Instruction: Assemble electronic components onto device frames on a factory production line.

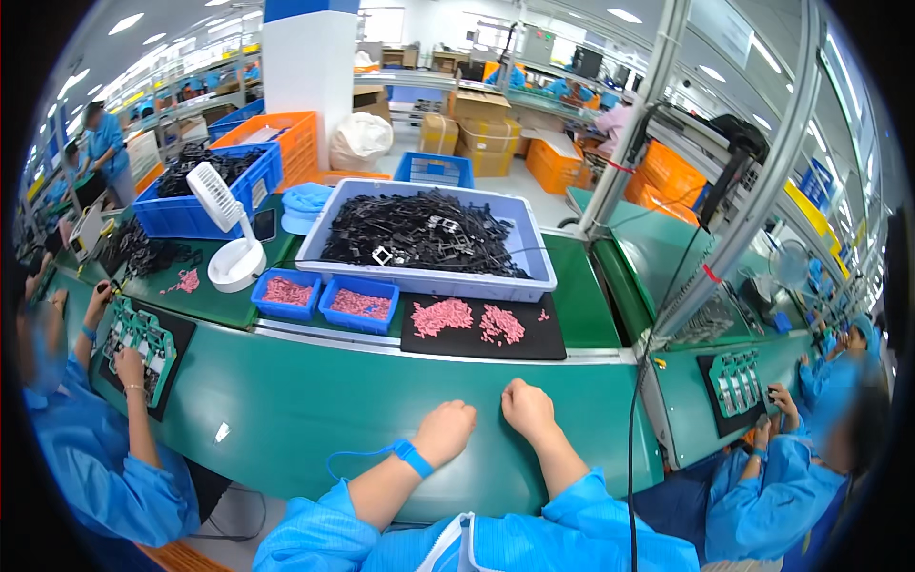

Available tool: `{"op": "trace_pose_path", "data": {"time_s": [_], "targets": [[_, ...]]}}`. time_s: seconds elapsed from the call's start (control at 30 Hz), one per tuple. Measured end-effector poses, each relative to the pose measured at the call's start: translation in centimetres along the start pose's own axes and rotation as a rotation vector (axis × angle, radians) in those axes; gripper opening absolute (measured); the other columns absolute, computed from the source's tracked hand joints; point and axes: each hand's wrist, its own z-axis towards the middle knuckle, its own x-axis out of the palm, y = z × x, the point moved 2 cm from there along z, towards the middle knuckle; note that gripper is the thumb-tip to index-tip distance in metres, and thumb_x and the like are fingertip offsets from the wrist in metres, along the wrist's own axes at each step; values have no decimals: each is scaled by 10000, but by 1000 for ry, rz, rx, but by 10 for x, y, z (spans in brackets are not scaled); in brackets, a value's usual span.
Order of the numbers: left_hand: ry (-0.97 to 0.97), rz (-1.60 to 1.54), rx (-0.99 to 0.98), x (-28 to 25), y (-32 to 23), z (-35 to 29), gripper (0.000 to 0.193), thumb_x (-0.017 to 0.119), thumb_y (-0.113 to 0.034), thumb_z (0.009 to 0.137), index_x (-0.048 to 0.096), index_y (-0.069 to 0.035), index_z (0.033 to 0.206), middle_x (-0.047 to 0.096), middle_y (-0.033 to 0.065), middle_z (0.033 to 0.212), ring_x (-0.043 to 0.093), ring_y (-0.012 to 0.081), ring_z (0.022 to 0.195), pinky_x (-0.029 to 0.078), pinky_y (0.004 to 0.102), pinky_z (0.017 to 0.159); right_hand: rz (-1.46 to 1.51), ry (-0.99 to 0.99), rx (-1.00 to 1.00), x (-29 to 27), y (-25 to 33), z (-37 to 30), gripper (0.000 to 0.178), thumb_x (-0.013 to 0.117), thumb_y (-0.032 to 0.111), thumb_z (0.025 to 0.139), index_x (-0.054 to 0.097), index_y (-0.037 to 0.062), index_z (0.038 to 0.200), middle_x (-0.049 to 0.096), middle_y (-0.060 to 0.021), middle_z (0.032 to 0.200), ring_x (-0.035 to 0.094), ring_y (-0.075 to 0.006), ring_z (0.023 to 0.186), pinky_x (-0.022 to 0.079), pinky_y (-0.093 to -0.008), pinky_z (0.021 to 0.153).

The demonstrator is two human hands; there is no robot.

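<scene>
My left hand (446, 435) rests on the green work surface (315, 391), closed into a loose fist, with a blue strap (414, 459) and its cord at the wrist. To its right, my right hand (528, 408) is also curled closed on the surface. Nothing shows in either hand. Beyond them lies a black mat (434, 344) bearing two piles of small pink pieces (441, 317). Two small blue bins (355, 322) of similar pink pieces stand left of the mat. Behind is a large pale blue tub (419, 278) heaped with black cable-like parts (410, 229).
A white fan (236, 263) and a blue crate (267, 170) of black parts stand at far left. Co-workers at left and right handle green fixtures (143, 338). A metal post (648, 105) rises at right, and a black cable (633, 429) hangs beside my right arm.
</scene>
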Motion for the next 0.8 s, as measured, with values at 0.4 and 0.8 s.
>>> {"op": "trace_pose_path", "data": {"time_s": [0.4,0.8], "targets": [[72,16,-40,-6,-8,4,47,600,-91,797,612,-54,823,616,146,864,613,331,858,511,432,750,78,-10,3,-5,-7,0,141,599,184,819,618,48,789,655,-177,725,642,-379,698,510,-479,649],[67,-21,-23,-2,-1,2,74,576,-120,832,608,-55,816,604,147,852,599,341,850,495,434,750,70,47,-18,-12,0,-10,125,615,182,805,628,58,794,662,-159,722,648,-363,702,513,-467,659]]}}
